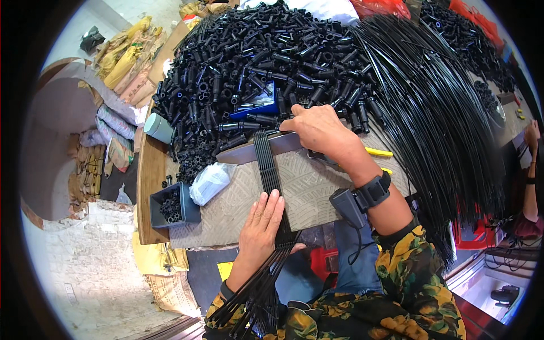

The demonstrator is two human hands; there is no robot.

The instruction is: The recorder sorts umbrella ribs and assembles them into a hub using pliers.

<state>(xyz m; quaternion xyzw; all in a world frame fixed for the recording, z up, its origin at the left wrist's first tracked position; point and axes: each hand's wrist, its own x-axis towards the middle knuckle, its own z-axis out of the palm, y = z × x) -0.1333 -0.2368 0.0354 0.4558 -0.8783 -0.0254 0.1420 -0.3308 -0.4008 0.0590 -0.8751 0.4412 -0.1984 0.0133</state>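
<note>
My left hand [262, 224] lies with its fingers stretched out flat along a row of thin black cables [264, 164], its thumb showing on the other side of them. The cables run side by side over the table and hang down across my left forearm. Their far ends cross a long grey metal strip [283, 144] standing along the edge of the parts pile. Over the right end of this strip is my right hand [317, 130], fingers curled and closed on it, their tips partly hidden. Yellow-handled pliers [378, 152] lie partly under my right wrist.
A heap of black tubular parts [249, 51] covers the far table, with a blue box [272, 105] in it. Many long black cables [430, 113] drape off the right side. At left stand a grey bin [175, 207], a plastic bag [211, 182] and a pale cup [158, 128]. Another person's arm [531, 170] shows far right.
</note>
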